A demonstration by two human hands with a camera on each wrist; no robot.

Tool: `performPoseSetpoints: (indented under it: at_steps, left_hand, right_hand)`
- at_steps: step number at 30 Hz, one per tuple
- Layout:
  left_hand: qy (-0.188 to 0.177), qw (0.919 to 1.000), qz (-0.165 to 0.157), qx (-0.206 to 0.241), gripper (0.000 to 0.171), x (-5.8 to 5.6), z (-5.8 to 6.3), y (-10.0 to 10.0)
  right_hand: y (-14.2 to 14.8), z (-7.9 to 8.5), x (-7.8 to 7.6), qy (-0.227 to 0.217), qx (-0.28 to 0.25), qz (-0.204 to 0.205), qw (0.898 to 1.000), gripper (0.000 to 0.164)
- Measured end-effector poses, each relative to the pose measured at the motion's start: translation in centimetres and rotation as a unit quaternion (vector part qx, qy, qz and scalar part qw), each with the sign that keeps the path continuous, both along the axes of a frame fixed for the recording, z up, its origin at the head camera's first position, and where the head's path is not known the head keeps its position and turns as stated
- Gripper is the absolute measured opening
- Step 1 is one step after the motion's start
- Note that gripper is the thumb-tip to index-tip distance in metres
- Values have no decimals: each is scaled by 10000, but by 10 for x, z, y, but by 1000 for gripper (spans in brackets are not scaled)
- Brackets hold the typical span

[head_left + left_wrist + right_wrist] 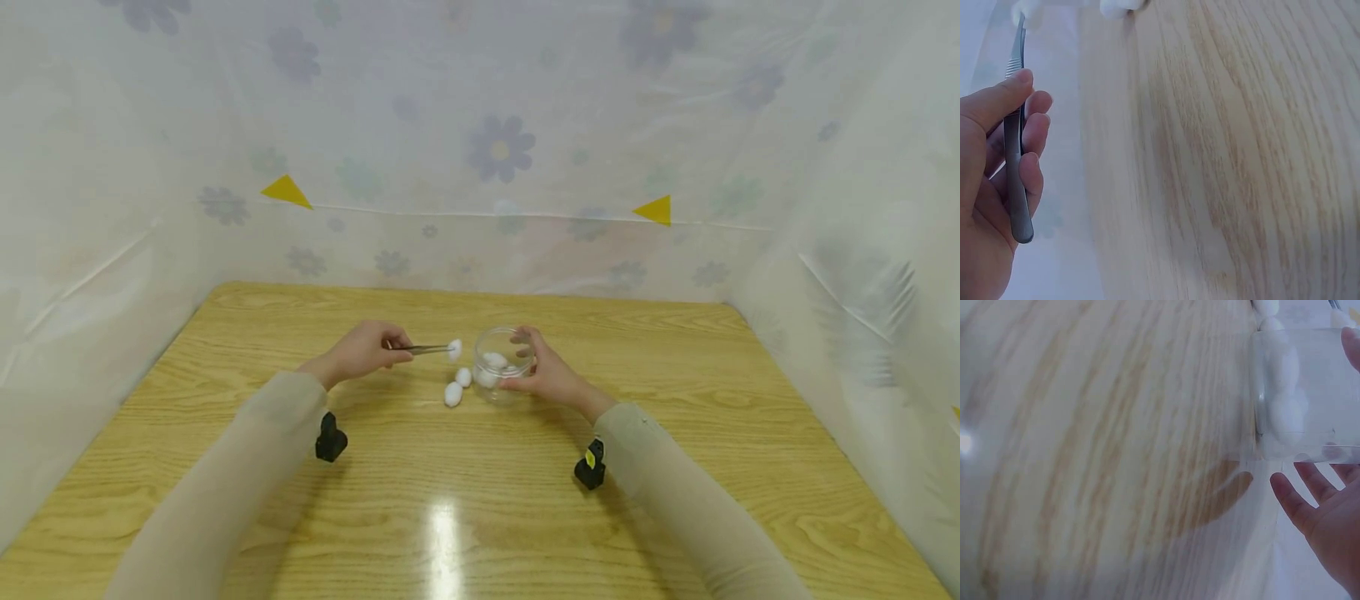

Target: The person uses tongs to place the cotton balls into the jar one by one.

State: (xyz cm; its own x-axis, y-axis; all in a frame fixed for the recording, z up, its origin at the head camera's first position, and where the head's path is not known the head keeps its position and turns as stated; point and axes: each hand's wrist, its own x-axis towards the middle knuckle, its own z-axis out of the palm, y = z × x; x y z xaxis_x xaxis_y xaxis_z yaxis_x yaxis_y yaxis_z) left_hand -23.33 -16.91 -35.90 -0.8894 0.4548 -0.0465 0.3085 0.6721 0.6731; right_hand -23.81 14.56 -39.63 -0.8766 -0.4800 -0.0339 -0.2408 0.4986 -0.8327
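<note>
Silver tweezers (1017,181) are pinching a white cotton ball (456,353). Two more balls (453,394) are lying beside a clear jar (1325,394) holding others (495,361).

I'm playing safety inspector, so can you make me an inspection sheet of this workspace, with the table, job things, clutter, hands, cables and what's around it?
Surface: wood-grain tabletop, with a bright reflection near the front.
Job's things: tweezers with a white ball at their tips; two loose balls on the table; clear jar with more white balls inside, exact number unclear.
Clutter: nothing seen.
Left hand: holds the tweezers.
Right hand: holds the jar by its side.
Cables: nothing seen.
Surroundings: pale flowered sheeting behind the table, with two yellow triangles.
</note>
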Motion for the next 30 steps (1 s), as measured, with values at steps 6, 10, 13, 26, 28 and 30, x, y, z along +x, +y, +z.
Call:
performPoseSetpoints:
  at_steps: [6, 10, 13, 26, 28, 30]
  left_hand:
    - [125, 9999, -24, 39, 20, 0, 7, 0]
    - [155, 9999, 56, 36, 19, 0, 12, 1]
    - [172, 9998, 90, -1, 18, -1, 14, 2]
    - [79, 9998, 139, 66, 17, -6, 23, 12]
    - [104, 9998, 122, 86, 16, -7, 24, 14]
    - [140, 9998, 129, 87, 16, -8, 24, 16]
  right_hand:
    - [-1, 1, 1, -44, -31, -66, 10000, 90]
    - [0, 0, 0, -18, -24, -44, 10000, 90]
    - [0, -1, -1, -18, -12, -34, 10000, 89]
    - [0, -3, -2, -19, 54, -60, 10000, 90]
    - [0, -3, -2, 10, 73, -48, 10000, 89]
    - [0, -3, -2, -7, 55, -62, 10000, 89]
